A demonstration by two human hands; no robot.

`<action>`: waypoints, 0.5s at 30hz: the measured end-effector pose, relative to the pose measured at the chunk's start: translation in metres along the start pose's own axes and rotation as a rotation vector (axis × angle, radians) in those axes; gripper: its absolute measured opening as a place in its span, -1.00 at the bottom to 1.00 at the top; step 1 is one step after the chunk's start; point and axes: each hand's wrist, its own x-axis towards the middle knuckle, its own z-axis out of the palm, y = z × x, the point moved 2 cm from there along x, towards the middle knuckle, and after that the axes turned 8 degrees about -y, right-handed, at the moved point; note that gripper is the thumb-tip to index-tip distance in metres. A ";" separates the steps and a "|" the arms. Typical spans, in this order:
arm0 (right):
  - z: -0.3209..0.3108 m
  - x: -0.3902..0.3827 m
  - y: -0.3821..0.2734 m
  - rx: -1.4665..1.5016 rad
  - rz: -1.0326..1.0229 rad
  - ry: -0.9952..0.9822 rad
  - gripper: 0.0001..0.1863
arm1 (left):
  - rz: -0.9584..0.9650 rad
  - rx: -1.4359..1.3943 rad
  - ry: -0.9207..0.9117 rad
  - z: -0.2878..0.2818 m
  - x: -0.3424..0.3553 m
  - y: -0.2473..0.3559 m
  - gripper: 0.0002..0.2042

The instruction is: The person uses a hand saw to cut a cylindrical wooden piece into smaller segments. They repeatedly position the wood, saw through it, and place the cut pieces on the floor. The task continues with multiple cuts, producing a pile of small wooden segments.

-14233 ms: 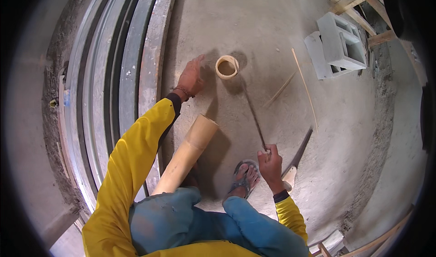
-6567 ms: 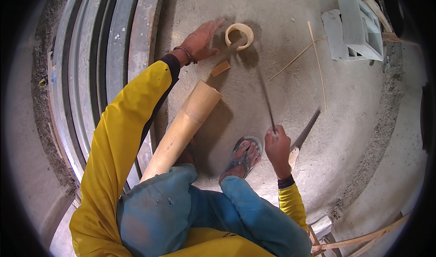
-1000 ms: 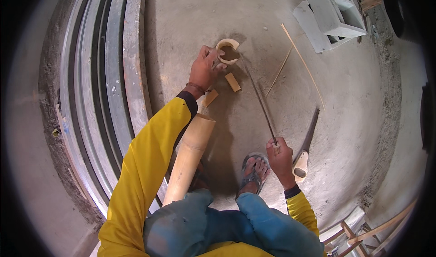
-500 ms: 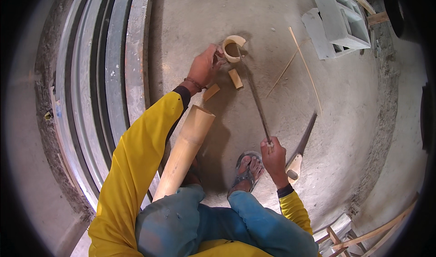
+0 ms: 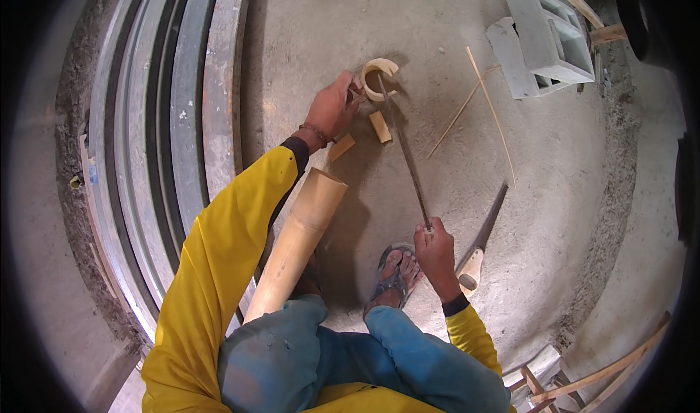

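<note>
My right hand is closed on the handle of a long, thin dark blade, whose tip reaches into a C-shaped bamboo ring on the concrete floor. Just left of the ring is my left hand, fingers bent and apart, with nothing visible held. Two short bamboo pieces lie below the ring. A bamboo tube slants up beside my left knee. A handsaw with a pale handle lies right of my right hand.
Long grey metal beams run along the left. Grey hollow blocks sit at upper right beside timber pieces. Thin bamboo sticks lie right of the ring. My sandalled foot is below; more timber is at lower right.
The ring, whole at first, now has a gap, with pieces beside it. Since a second ago my left hand has released it, and my right hand has shifted slightly left with the blade.
</note>
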 end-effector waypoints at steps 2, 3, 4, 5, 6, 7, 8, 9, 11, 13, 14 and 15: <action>-0.001 -0.001 -0.004 0.038 0.014 0.001 -0.75 | -0.010 -0.012 -0.014 0.000 0.000 -0.001 -0.66; -0.002 -0.001 -0.006 0.054 0.018 0.001 -0.74 | -0.015 -0.018 -0.016 0.000 0.000 -0.002 -0.65; -0.002 -0.001 -0.005 0.058 0.019 0.001 -0.74 | -0.024 -0.031 -0.025 -0.001 0.002 -0.003 -0.62; -0.004 0.000 -0.004 0.061 0.020 0.000 -0.74 | -0.032 -0.045 -0.034 -0.002 0.003 -0.004 -0.58; -0.005 0.000 -0.002 0.065 0.024 0.001 -0.74 | -0.038 -0.058 -0.046 -0.003 0.005 -0.002 -0.55; -0.005 0.000 0.000 0.054 0.007 0.010 -0.74 | -0.015 -0.044 -0.045 -0.004 0.007 0.001 -0.48; -0.006 0.000 0.003 0.042 -0.009 0.020 -0.75 | 0.010 -0.029 -0.045 -0.004 0.008 0.004 -0.41; -0.006 0.001 0.004 0.031 -0.031 0.025 -0.75 | 0.030 -0.012 -0.040 -0.006 0.008 0.004 -0.34; -0.011 0.004 0.006 0.039 0.022 -0.023 -0.75 | 0.206 0.075 0.033 -0.007 0.022 -0.001 -0.24; -0.014 0.007 0.008 0.040 -0.002 -0.030 -0.76 | 0.272 0.045 -0.048 -0.014 0.037 -0.004 -0.16; -0.016 0.007 0.013 0.032 -0.039 -0.004 -0.76 | 0.259 -0.044 -0.173 -0.015 0.048 -0.001 -0.13; -0.018 0.007 0.016 0.025 -0.080 0.021 -0.76 | 0.243 -0.129 -0.295 -0.017 0.054 0.004 -0.09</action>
